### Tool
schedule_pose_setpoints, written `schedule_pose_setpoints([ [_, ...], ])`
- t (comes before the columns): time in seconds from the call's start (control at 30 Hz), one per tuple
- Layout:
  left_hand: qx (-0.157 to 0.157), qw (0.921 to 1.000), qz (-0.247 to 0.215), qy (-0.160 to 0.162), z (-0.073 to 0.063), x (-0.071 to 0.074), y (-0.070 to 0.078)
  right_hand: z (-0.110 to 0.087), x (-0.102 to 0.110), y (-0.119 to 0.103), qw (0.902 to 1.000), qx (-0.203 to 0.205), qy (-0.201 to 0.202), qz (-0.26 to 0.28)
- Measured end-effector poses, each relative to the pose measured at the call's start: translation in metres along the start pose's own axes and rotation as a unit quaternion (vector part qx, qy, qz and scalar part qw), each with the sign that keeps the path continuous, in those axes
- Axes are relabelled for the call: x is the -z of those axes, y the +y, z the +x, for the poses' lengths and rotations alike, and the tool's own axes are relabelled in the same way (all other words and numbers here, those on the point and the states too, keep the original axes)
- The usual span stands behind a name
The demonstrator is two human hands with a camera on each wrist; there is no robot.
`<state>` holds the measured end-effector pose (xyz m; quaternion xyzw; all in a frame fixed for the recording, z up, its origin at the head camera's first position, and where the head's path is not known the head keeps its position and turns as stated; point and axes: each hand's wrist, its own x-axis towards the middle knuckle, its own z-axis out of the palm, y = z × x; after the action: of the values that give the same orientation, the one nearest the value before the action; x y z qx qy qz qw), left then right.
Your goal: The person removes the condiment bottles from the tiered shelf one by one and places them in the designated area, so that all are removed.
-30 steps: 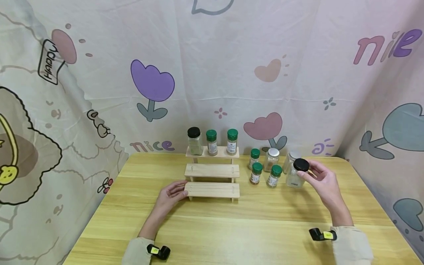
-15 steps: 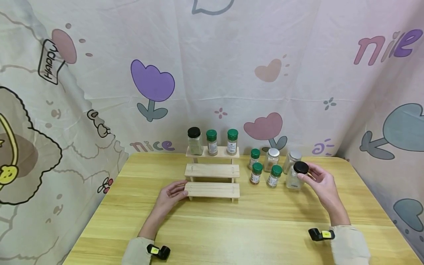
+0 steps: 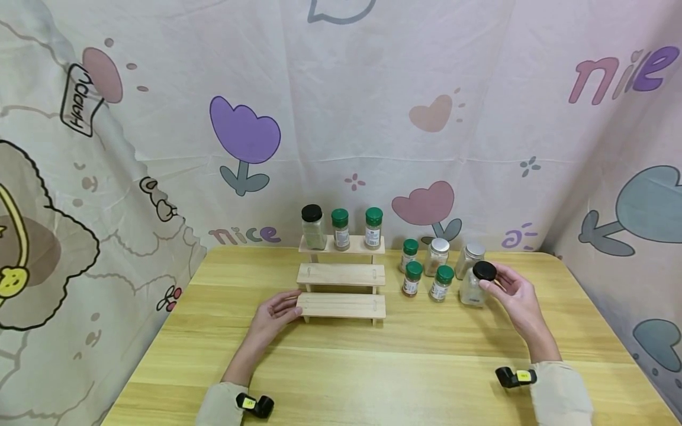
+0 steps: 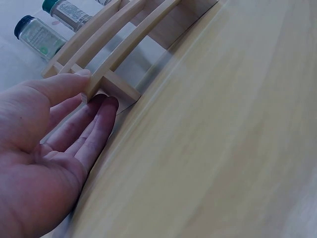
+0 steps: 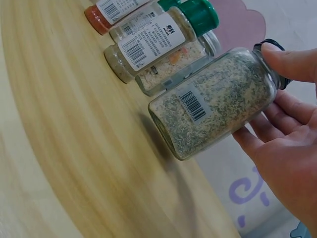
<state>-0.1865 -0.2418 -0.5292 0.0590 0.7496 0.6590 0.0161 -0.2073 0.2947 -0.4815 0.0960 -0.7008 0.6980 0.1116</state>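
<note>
My right hand (image 3: 519, 299) holds a square glass jar (image 5: 213, 101) of green-flecked dry seasoning by its neck and black lid (image 5: 270, 47). The thumb lies on the lid, and the fingers are behind the jar. Whether its base touches the table, I cannot tell. My left hand (image 3: 272, 319) pinches the left end of the lowest step of a three-step wooden rack (image 3: 341, 305), thumb above and fingertips below, as the left wrist view shows. On the top step stand a black-lidded jar (image 3: 313, 231) and two green-capped spice bottles (image 3: 373, 229).
Right of the rack stand several green-capped spice bottles (image 3: 440, 284), a white-lidded jar (image 3: 437, 257) and a silver-lidded jar (image 3: 469, 260). They are close to the jar in my right hand. A patterned cloth (image 3: 341, 118) hangs behind the wooden table (image 3: 351, 378).
My right hand has lowered the black-lidded jar slightly, toward the front of the table. The left hand and the rack have stayed in place.
</note>
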Motion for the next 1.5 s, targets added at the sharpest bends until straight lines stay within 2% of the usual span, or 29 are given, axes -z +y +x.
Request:
schedule_pose_setpoints([
  [0.23, 0.007, 1.0000, -0.001, 0.002, 0.000, -0.001, 0.001, -0.001, 0.002, 0.002, 0.9999, -0.011, 0.001, -0.007],
  [0.5, 0.003, 1.0000, -0.003, -0.001, 0.000, -0.001, 0.001, -0.004, 0.004, 0.003, 0.9983, -0.046, 0.001, -0.036],
  [0.67, 0.002, 1.0000, -0.007, -0.002, 0.001, 0.000, 0.000, -0.005, 0.005, 0.004, 0.9971, -0.053, -0.001, -0.055],
  [1.07, 0.002, 1.0000, 0.000, 0.006, 0.000, 0.000, -0.002, -0.003, 0.004, 0.008, 0.9987, -0.050, -0.002, -0.013],
  [1.2, 0.000, 1.0000, -0.001, 0.006, 0.001, 0.000, -0.003, -0.003, 0.005, 0.005, 0.9995, -0.031, -0.004, 0.007],
  [1.33, 0.002, 1.0000, -0.004, 0.002, 0.001, -0.001, -0.002, -0.002, 0.006, 0.000, 0.9983, 0.014, 0.000, 0.056],
  [1.5, 0.004, 1.0000, 0.003, 0.005, 0.001, -0.001, -0.001, 0.000, 0.007, -0.012, 0.9941, 0.054, 0.025, 0.091],
])
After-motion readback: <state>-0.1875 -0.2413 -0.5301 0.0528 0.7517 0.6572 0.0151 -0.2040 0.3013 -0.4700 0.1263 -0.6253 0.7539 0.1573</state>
